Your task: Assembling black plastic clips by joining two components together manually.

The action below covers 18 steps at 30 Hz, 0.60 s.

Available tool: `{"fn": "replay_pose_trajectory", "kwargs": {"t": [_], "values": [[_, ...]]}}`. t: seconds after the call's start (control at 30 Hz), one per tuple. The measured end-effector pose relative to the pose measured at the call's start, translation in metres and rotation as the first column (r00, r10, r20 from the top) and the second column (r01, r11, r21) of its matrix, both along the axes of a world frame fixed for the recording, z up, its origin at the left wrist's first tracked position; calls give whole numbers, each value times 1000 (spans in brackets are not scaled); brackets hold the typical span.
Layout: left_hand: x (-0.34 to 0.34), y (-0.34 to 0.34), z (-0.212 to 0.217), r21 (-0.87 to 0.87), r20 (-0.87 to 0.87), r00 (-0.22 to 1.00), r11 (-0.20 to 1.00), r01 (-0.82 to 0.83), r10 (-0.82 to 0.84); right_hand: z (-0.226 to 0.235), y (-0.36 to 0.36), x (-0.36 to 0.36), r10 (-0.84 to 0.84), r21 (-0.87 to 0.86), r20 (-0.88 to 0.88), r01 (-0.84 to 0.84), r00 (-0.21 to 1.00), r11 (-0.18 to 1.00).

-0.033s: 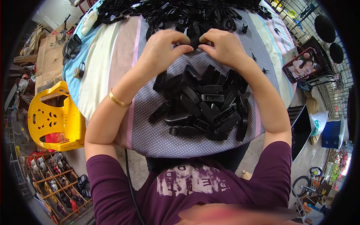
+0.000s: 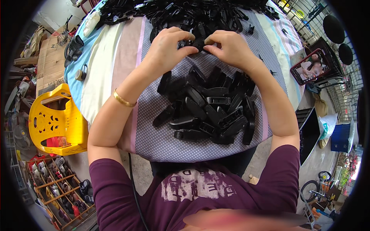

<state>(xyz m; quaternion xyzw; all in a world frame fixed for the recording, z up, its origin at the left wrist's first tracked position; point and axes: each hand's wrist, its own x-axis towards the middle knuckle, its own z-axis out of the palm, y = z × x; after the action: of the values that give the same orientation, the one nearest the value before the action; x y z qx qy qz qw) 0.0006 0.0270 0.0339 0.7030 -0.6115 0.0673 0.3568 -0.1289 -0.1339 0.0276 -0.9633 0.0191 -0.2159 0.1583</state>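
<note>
At the far side of the table my left hand (image 2: 167, 48) and my right hand (image 2: 230, 48) face each other, thumbs and fingertips pinched. Both close on a small black plastic part (image 2: 199, 43), mostly covered by the fingers, so its exact shape cannot be made out. Between my forearms lies a loose heap of longer, clip-like black plastic pieces (image 2: 218, 92), some showing slotted middles. Just beyond my fingers a much larger pile of black plastic pieces (image 2: 181, 13) spreads along the table's far edge.
A striped and dotted cloth covers the table (image 2: 154, 131). On the right a phone (image 2: 311, 67) stands propped, its screen lit. Left are a small round container (image 2: 81, 73), a yellow plastic chair (image 2: 58, 119) and a shoe rack (image 2: 58, 188). A black cable (image 2: 133, 181) hangs before me.
My left hand and wrist have shifted very slightly. Both hands stay pinched on the black part, and the heaps look the same.
</note>
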Motion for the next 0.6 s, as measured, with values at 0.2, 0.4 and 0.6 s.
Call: {"fn": "replay_pose_trajectory", "kwargs": {"t": [0.2, 0.4, 0.6], "values": [[-9, -7, -19, 155, 155, 987, 985, -73, 49, 6, -52, -9, -190, 157, 176, 163, 966, 974], [-12, 14, 3, -32, -152, 988, 999, -16, 11, -4, -81, -12, -225, 24, 292, 229, 929, 973], [4, 30, 17, 285, 13, 996, 954, -90, 90, 8, -24, 16, 153, -218, 299, -89, 942, 972]]}}
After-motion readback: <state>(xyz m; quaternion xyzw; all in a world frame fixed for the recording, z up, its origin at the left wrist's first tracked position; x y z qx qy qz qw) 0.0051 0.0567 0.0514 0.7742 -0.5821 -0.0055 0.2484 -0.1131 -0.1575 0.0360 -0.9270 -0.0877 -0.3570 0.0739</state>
